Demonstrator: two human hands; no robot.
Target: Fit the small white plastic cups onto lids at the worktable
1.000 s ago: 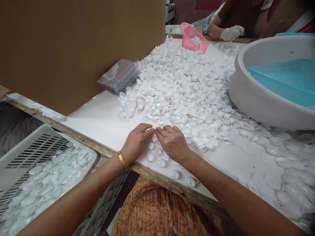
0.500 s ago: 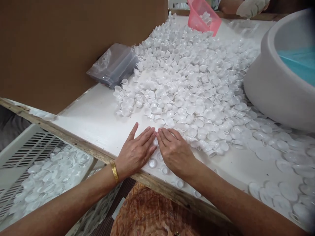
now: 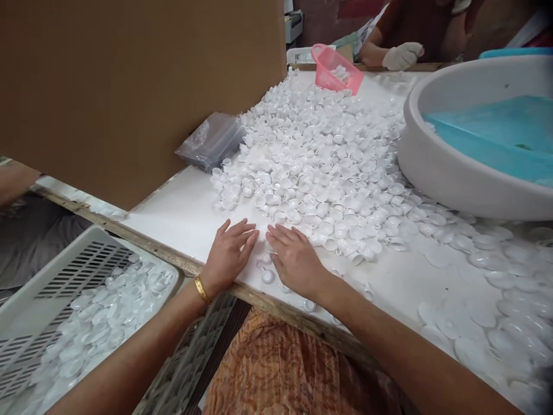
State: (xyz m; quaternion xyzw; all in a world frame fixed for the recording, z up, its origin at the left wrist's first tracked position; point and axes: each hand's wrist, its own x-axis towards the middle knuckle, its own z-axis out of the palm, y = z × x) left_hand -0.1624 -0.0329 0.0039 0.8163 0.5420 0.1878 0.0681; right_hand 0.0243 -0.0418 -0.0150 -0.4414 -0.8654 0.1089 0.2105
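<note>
While the pile of white cups (image 3: 319, 155) is spreading across the table (image 3: 166, 213), the left hand (image 3: 231, 251) and the right hand (image 3: 298, 262) are lying just off its near side, the 2 palms facing mostly down and the fingers extending, a little parted. Neither hand is visibly gripping anything; whether something is hiding under the palms, I cannot tell. Several loose cups (image 3: 268, 276) are sitting on the near side of the pile, apart from it, in the gap between the 2 hands and along the right wrist. The right hand is lying nearer to them than the left. These cups are showing round outlines, so no clear long axis is appearing. Just left of the pile, a plastic package (image 3: 211, 141) is lying, and to its right a grey tub (image 3: 432, 178) is standing; neither is showing any brand, label or writing that I can read.
</note>
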